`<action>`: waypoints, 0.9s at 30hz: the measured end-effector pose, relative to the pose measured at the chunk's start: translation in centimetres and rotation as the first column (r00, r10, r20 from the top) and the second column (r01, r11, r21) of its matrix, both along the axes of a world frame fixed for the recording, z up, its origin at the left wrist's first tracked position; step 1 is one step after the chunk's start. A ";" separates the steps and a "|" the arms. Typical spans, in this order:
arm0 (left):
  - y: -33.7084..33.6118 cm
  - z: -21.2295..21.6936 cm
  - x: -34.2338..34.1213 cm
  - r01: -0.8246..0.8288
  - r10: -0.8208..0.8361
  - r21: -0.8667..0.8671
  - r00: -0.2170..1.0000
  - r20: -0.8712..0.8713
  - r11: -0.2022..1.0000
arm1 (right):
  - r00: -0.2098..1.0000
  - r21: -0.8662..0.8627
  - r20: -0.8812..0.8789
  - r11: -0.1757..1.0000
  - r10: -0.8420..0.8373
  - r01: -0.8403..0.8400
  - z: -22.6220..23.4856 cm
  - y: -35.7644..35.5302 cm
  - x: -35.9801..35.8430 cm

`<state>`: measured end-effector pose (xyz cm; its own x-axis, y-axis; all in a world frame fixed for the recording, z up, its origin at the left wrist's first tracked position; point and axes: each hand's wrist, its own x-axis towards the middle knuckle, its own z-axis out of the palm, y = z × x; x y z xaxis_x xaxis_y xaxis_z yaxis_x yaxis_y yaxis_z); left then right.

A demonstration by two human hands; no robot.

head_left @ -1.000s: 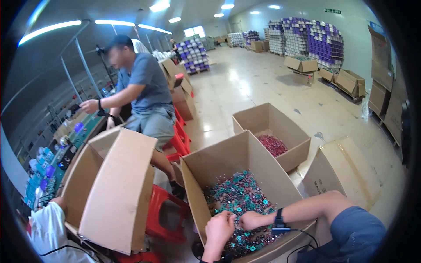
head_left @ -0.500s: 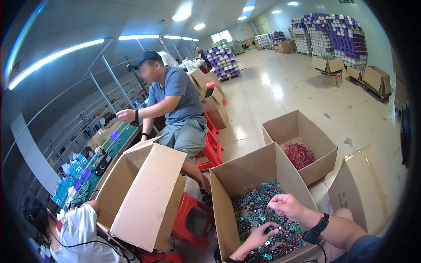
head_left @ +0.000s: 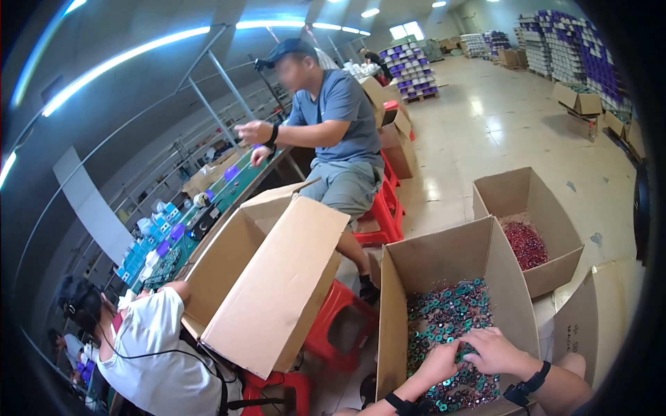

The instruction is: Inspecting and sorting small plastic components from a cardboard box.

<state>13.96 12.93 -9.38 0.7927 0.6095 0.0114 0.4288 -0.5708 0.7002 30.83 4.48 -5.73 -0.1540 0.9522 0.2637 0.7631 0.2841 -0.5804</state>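
Warehouse floor, both hands [head_left: 472, 357] in carton [head_left: 444, 260]

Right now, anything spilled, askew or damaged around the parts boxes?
Nothing looks spilled or damaged. The one oddity: a big empty carton lies tipped over, propped on red stools, mouth facing the workbench. Both hands, left hand and right hand, dig in the box of green ring parts, which stands upright.
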 end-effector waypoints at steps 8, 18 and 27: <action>0.2 1.7 -0.8 -0.122 0.137 -0.105 0.980 0.148 0.987 | 0.992 -0.128 -0.059 0.986 -0.113 0.105 -1.4 1.2 0.8; 1.1 4.1 -1.8 0.068 0.614 -0.971 0.764 0.199 0.230 | 0.750 -0.342 -0.609 0.939 -0.259 0.046 -0.7 2.6 -0.6; 0.2 3.0 -0.8 0.163 0.637 -0.958 0.719 0.280 0.237 | 0.585 -0.428 -0.746 0.902 -0.317 -0.058 -1.7 2.3 0.4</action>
